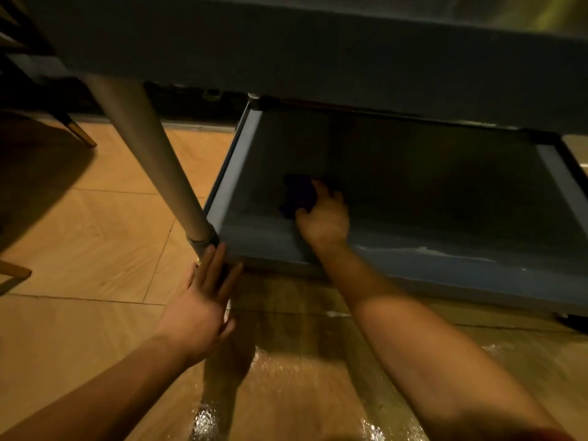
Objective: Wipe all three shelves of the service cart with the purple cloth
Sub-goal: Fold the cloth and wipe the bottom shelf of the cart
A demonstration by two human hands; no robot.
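The service cart's bottom shelf [445, 259] is a dark blue-grey tray low to the floor, seen from above under the shelf over it [286, 52]. My right hand [324, 218] reaches into the left part of that tray and grips the bunched purple cloth [299, 194], pressing it on the tray floor. My left hand [200, 307] is spread flat with fingers apart, its fingertips touching the tray's front left corner beside the cart's grey post [149, 154]. It holds nothing.
The wooden floor [95, 249] surrounds the cart, with a shiny wet-looking patch [286, 377] in front of it. A chair leg [79, 132] stands at the back left. A dark caster [572, 323] shows under the tray's right end.
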